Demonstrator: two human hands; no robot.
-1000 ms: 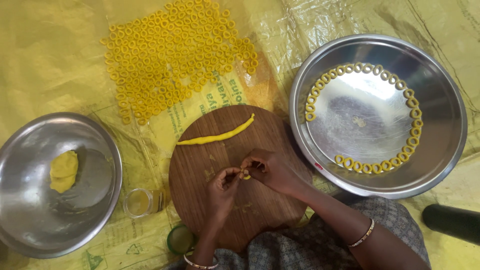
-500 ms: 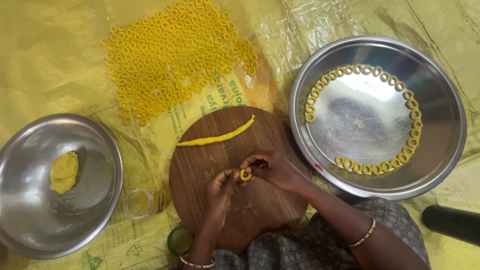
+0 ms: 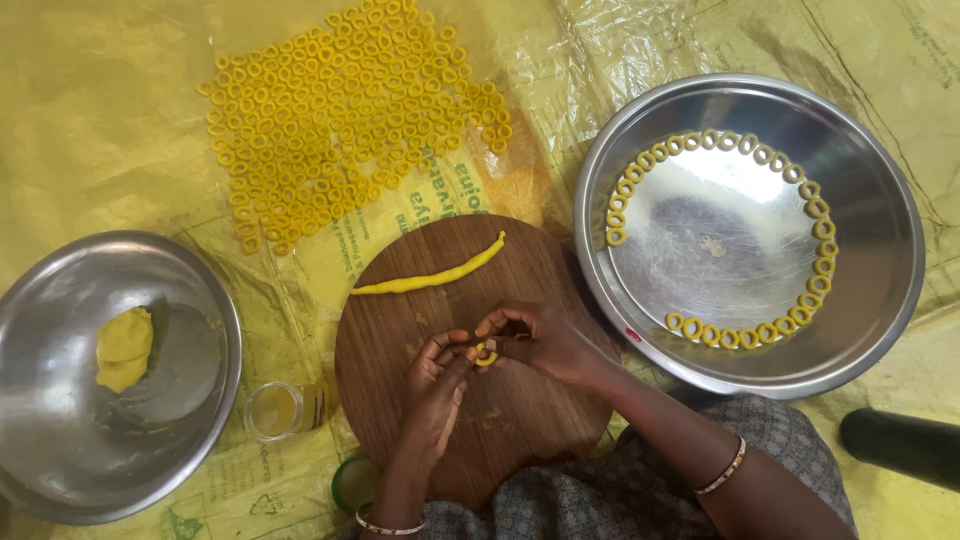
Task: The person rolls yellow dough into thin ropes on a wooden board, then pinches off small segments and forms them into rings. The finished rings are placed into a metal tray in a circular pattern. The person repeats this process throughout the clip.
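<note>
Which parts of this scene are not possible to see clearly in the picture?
- Head view: the small dough ring is mostly covered by the fingertips of the left hand and right hand; whether its ends are joined is unclear.
- The steel bowl holding the dough lump is cut off by the left edge.
- The dark cylinder is cut off by the right edge; its kind is unclear.
- The green lid is partly hidden by the left forearm.
</note>
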